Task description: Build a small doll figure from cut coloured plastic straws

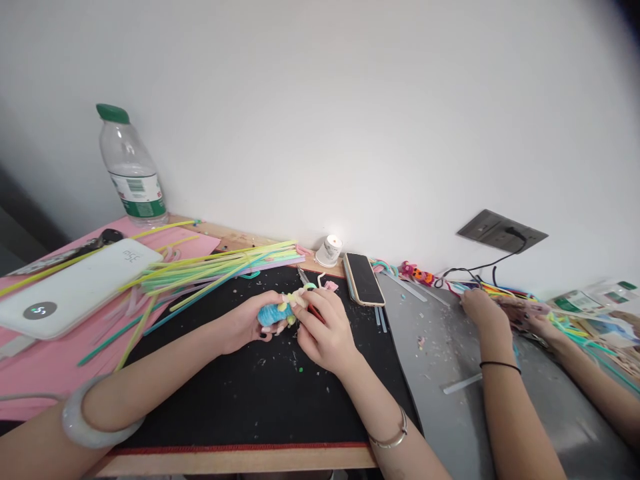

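My left hand [253,321] is closed around a pipe-cleaner figure [274,315], whose body is a thick bright blue coil with pale yellow and cream fuzzy parts at its right end. My right hand [327,327] pinches at that right end, its fingertips on the pale fuzzy bits. A curl of mint green and a bit of pink [331,286] show just beyond the knuckles. Something red appears beneath my right fingers, mostly hidden. Close behind both hands, a grey metal tool tip [303,275] lies on the black mat [240,407].
Loose pipe cleaners [215,267], a white power bank [80,287] and a bottle [133,167] are on the left. A paper cup [329,251] and phone [364,280] stand behind my hands. At right, another person's hands [485,313] work near a cable and wall socket [501,231].
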`<state>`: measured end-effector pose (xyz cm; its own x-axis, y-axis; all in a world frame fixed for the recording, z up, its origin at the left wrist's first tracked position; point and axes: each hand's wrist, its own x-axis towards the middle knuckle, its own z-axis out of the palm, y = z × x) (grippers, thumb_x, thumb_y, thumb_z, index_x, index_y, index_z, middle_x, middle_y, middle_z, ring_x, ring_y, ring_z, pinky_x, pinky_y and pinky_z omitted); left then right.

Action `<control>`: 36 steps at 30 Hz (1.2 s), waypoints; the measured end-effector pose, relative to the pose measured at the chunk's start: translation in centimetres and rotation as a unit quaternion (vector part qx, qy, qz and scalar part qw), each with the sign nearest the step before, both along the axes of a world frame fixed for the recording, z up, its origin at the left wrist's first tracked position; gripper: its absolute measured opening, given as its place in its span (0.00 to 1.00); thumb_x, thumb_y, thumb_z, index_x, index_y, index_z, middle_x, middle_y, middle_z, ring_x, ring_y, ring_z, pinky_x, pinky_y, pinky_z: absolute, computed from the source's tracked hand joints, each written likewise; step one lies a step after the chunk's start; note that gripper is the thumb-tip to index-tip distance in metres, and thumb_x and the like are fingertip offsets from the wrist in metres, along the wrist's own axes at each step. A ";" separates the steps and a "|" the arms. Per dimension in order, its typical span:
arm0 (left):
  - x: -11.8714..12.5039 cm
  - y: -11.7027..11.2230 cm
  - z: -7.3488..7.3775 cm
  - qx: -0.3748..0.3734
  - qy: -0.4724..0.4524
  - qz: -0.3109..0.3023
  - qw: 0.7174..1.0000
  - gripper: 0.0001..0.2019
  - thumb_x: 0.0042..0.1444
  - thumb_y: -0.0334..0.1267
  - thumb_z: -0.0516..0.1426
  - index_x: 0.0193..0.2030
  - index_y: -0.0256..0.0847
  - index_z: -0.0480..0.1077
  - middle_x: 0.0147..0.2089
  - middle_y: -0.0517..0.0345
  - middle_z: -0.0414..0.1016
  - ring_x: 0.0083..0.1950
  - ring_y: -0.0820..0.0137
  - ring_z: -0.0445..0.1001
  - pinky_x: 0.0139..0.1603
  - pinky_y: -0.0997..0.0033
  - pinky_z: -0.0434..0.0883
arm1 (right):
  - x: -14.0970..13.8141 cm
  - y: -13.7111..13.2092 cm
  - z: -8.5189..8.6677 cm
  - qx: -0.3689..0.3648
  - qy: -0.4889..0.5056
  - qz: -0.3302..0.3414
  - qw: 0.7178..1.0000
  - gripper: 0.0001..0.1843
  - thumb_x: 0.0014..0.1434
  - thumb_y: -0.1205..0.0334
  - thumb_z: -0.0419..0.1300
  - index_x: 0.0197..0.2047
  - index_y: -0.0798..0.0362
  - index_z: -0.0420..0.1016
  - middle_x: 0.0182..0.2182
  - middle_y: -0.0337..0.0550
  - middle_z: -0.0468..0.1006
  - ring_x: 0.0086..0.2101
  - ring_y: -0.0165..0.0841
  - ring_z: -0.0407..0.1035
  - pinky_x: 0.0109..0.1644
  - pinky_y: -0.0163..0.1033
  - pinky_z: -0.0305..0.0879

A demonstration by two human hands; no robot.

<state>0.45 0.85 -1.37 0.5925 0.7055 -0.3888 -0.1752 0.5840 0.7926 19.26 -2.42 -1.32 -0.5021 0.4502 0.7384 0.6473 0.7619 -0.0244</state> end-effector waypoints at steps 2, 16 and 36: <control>-0.1 -0.1 0.1 -0.012 -0.018 -0.014 1.000 0.12 0.55 0.44 0.54 0.31 0.37 0.69 0.25 0.56 0.70 0.25 0.73 0.62 0.27 0.73 0.60 | 0.1 0.0 0.0 0.005 0.003 0.005 1.000 0.20 0.56 0.72 0.55 0.52 0.52 0.73 0.47 0.53 0.74 0.51 0.43 0.67 0.53 0.54 0.68; 0.3 -0.1 0.0 0.033 -0.042 0.004 0.999 0.11 0.60 0.43 0.48 0.35 0.39 0.66 0.26 0.58 0.66 0.25 0.71 0.59 0.28 0.71 0.58 | 0.1 0.0 0.1 0.035 -0.017 -0.050 0.998 0.20 0.57 0.70 0.55 0.53 0.50 0.73 0.51 0.53 0.72 0.50 0.44 0.67 0.53 0.54 0.68; 0.9 0.0 -0.2 0.233 0.059 -0.001 0.971 0.21 0.53 0.40 0.52 0.53 0.39 0.66 0.33 0.59 0.68 0.30 0.70 0.62 0.29 0.71 0.58 | -1.3 -0.1 -1.6 -0.365 0.343 0.005 0.866 0.33 0.55 0.67 0.60 0.63 0.48 0.58 0.50 0.49 0.72 0.41 0.34 0.69 0.42 0.39 0.70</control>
<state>1.33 0.89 -1.58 0.5645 0.8203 -0.0920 -0.0669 0.1565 0.9854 17.94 -2.47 -2.97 -0.0642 0.9206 0.3852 0.2838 0.3869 -0.8774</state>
